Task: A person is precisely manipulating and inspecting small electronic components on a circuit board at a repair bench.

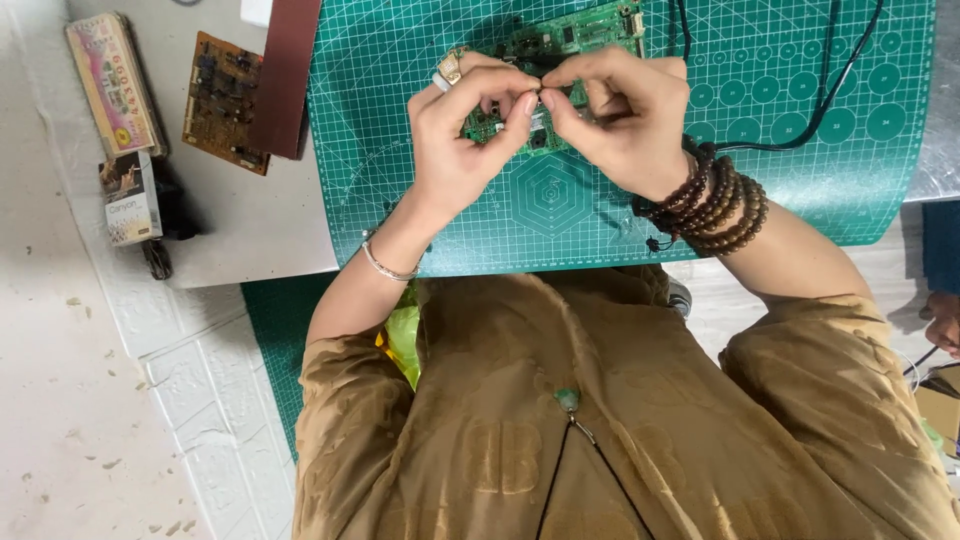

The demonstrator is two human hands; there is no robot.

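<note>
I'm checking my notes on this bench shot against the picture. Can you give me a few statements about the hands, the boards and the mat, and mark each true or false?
1. Both hands meet over the green circuit board, fingertips pinched together. True: the left hand and the right hand touch at the fingertips above it.
2. The green circuit board lies on bare table. False: it lies on the green cutting mat.
3. The right wrist carries dark bead bracelets. True.
4. The brown circuit board is under the hands. False: it lies apart, left of the mat, on the grey table.
5. The left hand wears no ring. False: a ring shows on one finger.
</note>
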